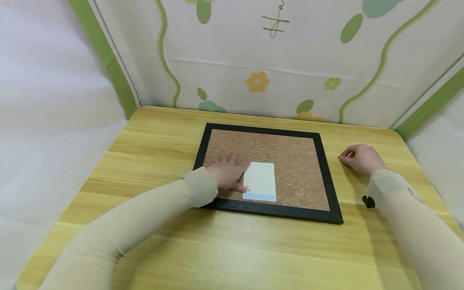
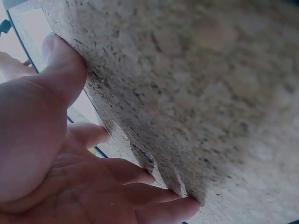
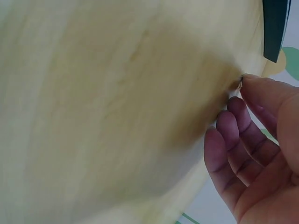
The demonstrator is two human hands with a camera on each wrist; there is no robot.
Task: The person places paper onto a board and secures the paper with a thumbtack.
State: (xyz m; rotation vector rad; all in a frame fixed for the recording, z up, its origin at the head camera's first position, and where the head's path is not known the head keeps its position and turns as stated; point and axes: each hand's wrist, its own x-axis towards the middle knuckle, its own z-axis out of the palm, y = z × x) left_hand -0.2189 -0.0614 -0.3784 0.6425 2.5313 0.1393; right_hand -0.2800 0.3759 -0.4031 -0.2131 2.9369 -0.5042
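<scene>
A corkboard with a black frame lies flat on the wooden table. On its lower middle is a white paper card with a pale blue lower strip and a small pink mark near its left edge. My left hand rests on the cork with fingers spread, thumb and index at the card's left edge. In the left wrist view the left hand's fingers press the cork. Right of the board, my right hand pinches a tiny dark object at the table surface; its kind is too small to tell.
A small black item lies beside the right forearm, partly covered by the sleeve. The wooden table has a white cloth with flower prints hanging behind it and white cloth at both sides.
</scene>
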